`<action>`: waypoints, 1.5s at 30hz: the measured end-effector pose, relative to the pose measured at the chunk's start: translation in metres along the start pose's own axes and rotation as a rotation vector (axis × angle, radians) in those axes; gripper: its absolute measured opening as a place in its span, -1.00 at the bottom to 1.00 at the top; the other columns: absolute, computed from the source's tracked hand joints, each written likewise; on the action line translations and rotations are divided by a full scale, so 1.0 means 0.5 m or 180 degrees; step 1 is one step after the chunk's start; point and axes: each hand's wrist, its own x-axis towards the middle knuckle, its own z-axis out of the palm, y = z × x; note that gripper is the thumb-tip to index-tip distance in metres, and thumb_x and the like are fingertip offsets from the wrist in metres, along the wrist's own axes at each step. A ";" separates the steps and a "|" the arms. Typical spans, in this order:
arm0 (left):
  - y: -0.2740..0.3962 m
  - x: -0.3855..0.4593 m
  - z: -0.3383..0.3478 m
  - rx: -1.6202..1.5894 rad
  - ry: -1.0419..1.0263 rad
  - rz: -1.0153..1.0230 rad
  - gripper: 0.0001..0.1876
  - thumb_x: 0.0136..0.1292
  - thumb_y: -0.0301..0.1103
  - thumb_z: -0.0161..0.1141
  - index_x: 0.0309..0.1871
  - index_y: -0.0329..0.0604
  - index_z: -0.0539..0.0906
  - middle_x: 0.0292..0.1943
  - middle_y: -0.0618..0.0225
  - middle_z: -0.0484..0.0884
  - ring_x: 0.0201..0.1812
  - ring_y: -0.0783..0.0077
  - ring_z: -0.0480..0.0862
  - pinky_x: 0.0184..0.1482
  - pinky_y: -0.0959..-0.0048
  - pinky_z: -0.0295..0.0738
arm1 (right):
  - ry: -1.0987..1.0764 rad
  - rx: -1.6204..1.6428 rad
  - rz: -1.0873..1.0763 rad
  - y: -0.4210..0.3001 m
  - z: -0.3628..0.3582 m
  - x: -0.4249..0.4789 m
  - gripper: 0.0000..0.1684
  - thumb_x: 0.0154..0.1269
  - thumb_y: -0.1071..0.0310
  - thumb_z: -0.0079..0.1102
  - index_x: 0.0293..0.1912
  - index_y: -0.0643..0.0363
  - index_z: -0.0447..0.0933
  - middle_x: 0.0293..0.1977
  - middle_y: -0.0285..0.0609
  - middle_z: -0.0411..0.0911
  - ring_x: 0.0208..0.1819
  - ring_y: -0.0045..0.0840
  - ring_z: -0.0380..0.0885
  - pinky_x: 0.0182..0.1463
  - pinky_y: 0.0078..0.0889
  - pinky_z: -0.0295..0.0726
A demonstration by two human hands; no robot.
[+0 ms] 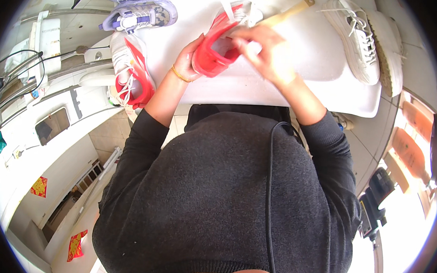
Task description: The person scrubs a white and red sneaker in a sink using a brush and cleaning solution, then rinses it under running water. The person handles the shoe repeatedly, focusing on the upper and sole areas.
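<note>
My left hand [188, 60] grips the heel side of a red and white sneaker [212, 59], held over a white sink [355, 102] with its opening towards me. Over the shoe's right side is my right hand [262, 52], blurred, its fingers bent near the opening. A small white thing [255, 47] shows at those fingers; whether they hold it is unclear. A wooden-handled tool [291, 11], probably a brush, lies behind the right hand, its far part hidden. The matching red and white sneaker [142, 83] stands left of my left forearm.
Lavender sneakers [143, 18] rest at the upper left. A white lace-up sneaker [356, 42] and its mate [388, 56], turned on its side, lie at the sink's right edge. Metal rails and a black cable [42, 61] are at the left. Another black cable [269, 182] hangs down my front.
</note>
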 end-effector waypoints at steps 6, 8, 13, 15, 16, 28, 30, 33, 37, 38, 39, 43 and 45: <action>-0.009 0.024 0.017 0.0283 0.0293 0.0022 -0.51 0.38 -0.17 -0.17 0.31 -0.15 0.14 0.20 0.17 0.33 0.18 0.23 0.39 0.15 0.18 0.38 | -0.0211 -0.1710 0.0060 0.045 0.039 0.030 -0.69 -0.17 0.23 0.32 -0.35 0.10 0.52 -0.50 -0.21 0.48 -0.42 -0.33 0.54 -0.30 -0.36 0.56; -0.010 0.028 0.009 0.0261 0.0407 0.0066 -0.49 0.36 -0.12 -0.15 0.29 -0.17 0.17 0.19 0.15 0.34 0.16 0.19 0.41 0.11 0.15 0.41 | -0.0099 -0.1449 -0.0041 0.056 0.025 0.032 -0.73 -0.12 0.32 0.34 -0.40 0.18 0.47 -0.53 -0.22 0.48 -0.46 -0.45 0.54 -0.41 -0.47 0.56; -0.006 0.034 -0.026 -0.0082 -0.0023 -0.0355 -0.39 0.30 0.05 -0.11 0.26 -0.21 0.22 0.14 0.01 0.38 0.06 0.04 0.49 -0.06 0.07 0.51 | 0.0200 -0.0322 0.0779 0.059 -0.024 0.057 -0.85 0.00 0.46 0.26 -0.39 0.21 0.47 -0.49 -0.19 0.55 -0.48 -0.53 0.56 -0.41 -0.52 0.55; -0.004 0.040 -0.031 -0.0082 -0.0326 -0.0375 -0.36 0.27 0.09 -0.09 0.25 -0.22 0.23 0.11 -0.06 0.39 0.03 -0.01 0.50 -0.13 0.06 0.55 | 0.0137 0.0050 0.1077 0.061 -0.033 0.066 -0.84 0.05 0.43 0.21 -0.37 0.29 0.47 -0.56 -0.15 0.53 -0.49 -0.48 0.56 -0.42 -0.43 0.52; -0.001 0.046 -0.029 0.0090 -0.0342 -0.0365 -0.38 0.25 0.06 -0.06 0.24 -0.21 0.25 0.07 -0.05 0.43 -0.02 0.01 0.54 -0.19 0.11 0.57 | 0.0063 0.0718 0.1554 0.059 -0.037 0.070 -0.89 0.10 0.51 0.17 -0.38 0.30 0.42 -0.58 -0.22 0.52 -0.52 -0.59 0.53 -0.47 -0.51 0.51; 0.022 0.078 0.128 0.1616 -0.0072 0.0131 -0.57 0.17 -0.15 0.12 0.07 -0.11 0.44 -0.31 0.19 0.64 -0.46 0.39 0.67 -0.74 0.61 0.50 | 0.0515 0.2415 0.1917 0.017 -0.058 0.096 -0.85 0.17 0.53 0.11 -0.42 0.25 0.31 -0.53 -0.18 0.54 -0.57 -0.67 0.50 -0.54 -0.67 0.50; 0.017 0.107 0.088 0.2191 0.0140 0.0005 -0.58 0.17 -0.14 0.12 0.06 -0.12 0.45 -0.33 0.22 0.64 -0.47 0.41 0.66 -0.72 0.62 0.49 | 0.0607 0.2788 0.1877 -0.003 -0.061 0.095 -0.86 0.17 0.56 0.08 -0.39 0.26 0.30 -0.51 -0.15 0.55 -0.59 -0.66 0.50 -0.55 -0.67 0.52; 0.012 0.122 0.073 0.1825 0.0014 -0.0084 -0.59 0.18 -0.11 0.11 0.05 -0.10 0.47 -0.34 0.24 0.64 -0.48 0.44 0.66 -0.68 0.62 0.50 | 0.0370 0.2663 0.1951 -0.035 -0.068 0.089 -0.87 0.17 0.59 0.06 -0.37 0.27 0.29 -0.51 -0.12 0.55 -0.58 -0.63 0.51 -0.55 -0.65 0.54; 0.009 0.117 0.100 0.1413 -0.0376 0.0187 -0.52 0.23 0.02 -0.04 0.08 -0.11 0.45 -0.29 0.16 0.63 -0.48 0.34 0.66 -0.65 0.58 0.52 | 0.0370 0.2240 0.1713 -0.051 -0.074 0.085 -0.85 0.14 0.63 0.06 -0.36 0.26 0.29 -0.49 -0.21 0.53 -0.52 -0.70 0.50 -0.53 -0.66 0.52; 0.011 0.119 0.094 0.1214 -0.0508 0.0143 -0.49 0.24 0.05 -0.07 0.10 -0.13 0.43 -0.26 0.13 0.62 -0.46 0.29 0.66 -0.64 0.57 0.54 | 0.0472 0.1892 0.1629 -0.040 -0.067 0.078 -0.82 0.11 0.64 0.10 -0.37 0.23 0.30 -0.49 -0.29 0.49 -0.50 -0.75 0.46 -0.47 -0.68 0.49; 0.014 0.117 0.090 0.1007 -0.0631 0.0112 -0.46 0.24 0.07 -0.10 0.12 -0.14 0.41 -0.23 0.09 0.61 -0.43 0.24 0.67 -0.64 0.55 0.55 | 0.0472 0.1687 0.1508 -0.027 -0.062 0.075 -0.84 0.09 0.60 0.16 -0.37 0.23 0.35 -0.50 -0.28 0.51 -0.50 -0.72 0.48 -0.46 -0.68 0.50; 0.021 0.094 0.026 0.0923 -0.0589 -0.0113 -0.40 0.28 0.10 -0.15 0.20 -0.19 0.33 -0.08 0.01 0.56 -0.30 0.09 0.67 -0.49 0.35 0.61 | 0.0516 0.1396 0.1348 0.004 -0.049 0.056 -0.84 0.08 0.52 0.25 -0.37 0.27 0.43 -0.54 -0.31 0.49 -0.53 -0.73 0.48 -0.46 -0.71 0.49; 0.025 0.041 0.027 0.0783 -0.0151 -0.0135 -0.42 0.30 0.08 -0.18 0.19 -0.20 0.33 -0.07 0.00 0.55 -0.26 0.07 0.65 -0.40 0.27 0.62 | 0.0446 0.1634 0.1620 0.018 -0.034 0.039 -0.84 0.08 0.52 0.25 -0.37 0.26 0.42 -0.55 -0.31 0.49 -0.54 -0.73 0.48 -0.47 -0.69 0.49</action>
